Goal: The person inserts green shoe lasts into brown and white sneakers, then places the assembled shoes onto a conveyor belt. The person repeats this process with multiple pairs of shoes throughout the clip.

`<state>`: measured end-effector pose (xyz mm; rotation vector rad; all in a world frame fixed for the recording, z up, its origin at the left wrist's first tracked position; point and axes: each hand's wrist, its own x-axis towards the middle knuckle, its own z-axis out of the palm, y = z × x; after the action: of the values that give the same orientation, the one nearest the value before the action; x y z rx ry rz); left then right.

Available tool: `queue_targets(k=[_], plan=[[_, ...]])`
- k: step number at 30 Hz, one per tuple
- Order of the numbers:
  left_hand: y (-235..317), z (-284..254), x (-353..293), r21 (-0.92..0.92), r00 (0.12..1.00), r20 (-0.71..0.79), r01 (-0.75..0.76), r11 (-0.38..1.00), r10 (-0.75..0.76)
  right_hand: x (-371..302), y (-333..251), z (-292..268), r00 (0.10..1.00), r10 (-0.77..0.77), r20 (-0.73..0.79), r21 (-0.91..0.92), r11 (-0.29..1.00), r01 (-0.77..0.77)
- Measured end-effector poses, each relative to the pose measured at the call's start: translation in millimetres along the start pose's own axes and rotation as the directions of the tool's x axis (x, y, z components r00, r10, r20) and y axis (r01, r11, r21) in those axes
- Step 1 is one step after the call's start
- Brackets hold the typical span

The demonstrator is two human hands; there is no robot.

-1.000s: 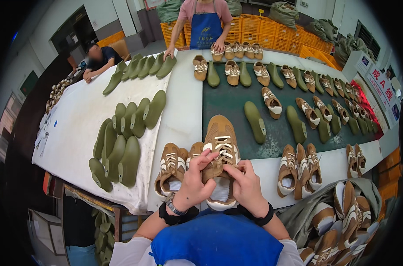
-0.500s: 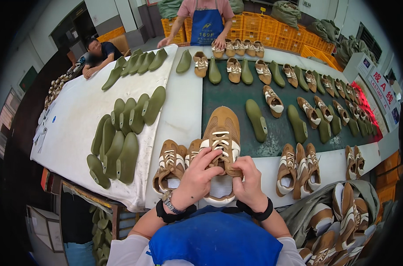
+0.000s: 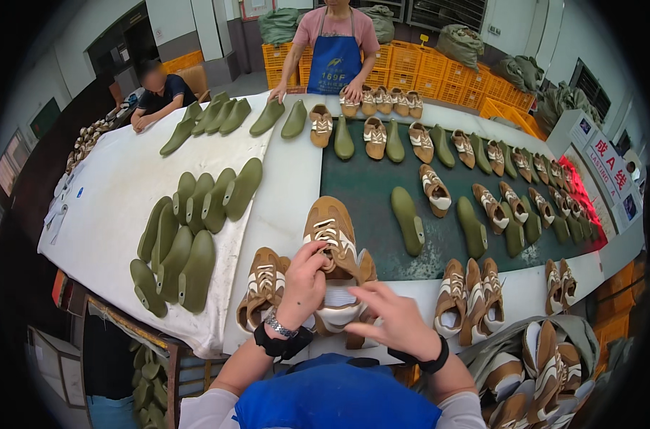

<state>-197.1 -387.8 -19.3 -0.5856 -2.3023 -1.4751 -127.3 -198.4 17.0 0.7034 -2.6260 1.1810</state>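
Note:
A brown sneaker [image 3: 330, 218] with white laces and stripes stands in front of me, its toe pointing away. My left hand [image 3: 303, 282] grips it at the tongue and lace area, fingers closed. Off the shoe's right side, near the heel, my right hand [image 3: 398, 323] is open with fingers apart and nothing in it. A pale ribbed insole [image 3: 339, 296] shows inside the shoe's opening. Another brown sneaker [image 3: 265, 279] sits to the left of my left hand. One more sneaker [image 3: 368, 266] is partly hidden behind the held shoe and my right hand.
Green shoe lasts [image 3: 198, 272] stand in groups on the white cloth [image 3: 110, 214] at left. Lasts and sneakers line a green conveyor belt [image 3: 382, 262] at right. A sack of sneakers [image 3: 546, 372] is at lower right. A person in a blue apron [image 3: 335, 66] stands across the table.
My right hand has let go of the shoe's collar and opened, moving back toward the heel. My left hand keeps its grip. Across the table, the co-worker's hand now rests on a green last.

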Motion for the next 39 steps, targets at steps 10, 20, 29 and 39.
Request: queue_targets(k=[10,20,29,39], plan=[[-33.0,-20.8,-8.2,0.37,0.993,0.115,-0.055,0.927,0.013,98.2,174.5,-25.7,0.979,0.181,0.095,-0.192,0.968,-0.161],[-104.8,-89.7,-92.4,0.662,0.94,-0.057,0.288,0.692,-0.336,155.9,389.6,60.4,0.857,0.415,-0.305,-0.059,0.89,-0.452],[-179.7,-186.1,-109.9,0.768,0.94,-0.315,0.334,0.546,-0.131,65.2,278.4,20.6,0.96,0.268,0.079,0.044,0.961,-0.272],[-270.0,-255.5,-126.3,0.4,0.546,-0.381,0.825,0.399,-0.747,-43.0,158.5,22.1,0.895,0.442,0.061,0.18,0.877,-0.446]])
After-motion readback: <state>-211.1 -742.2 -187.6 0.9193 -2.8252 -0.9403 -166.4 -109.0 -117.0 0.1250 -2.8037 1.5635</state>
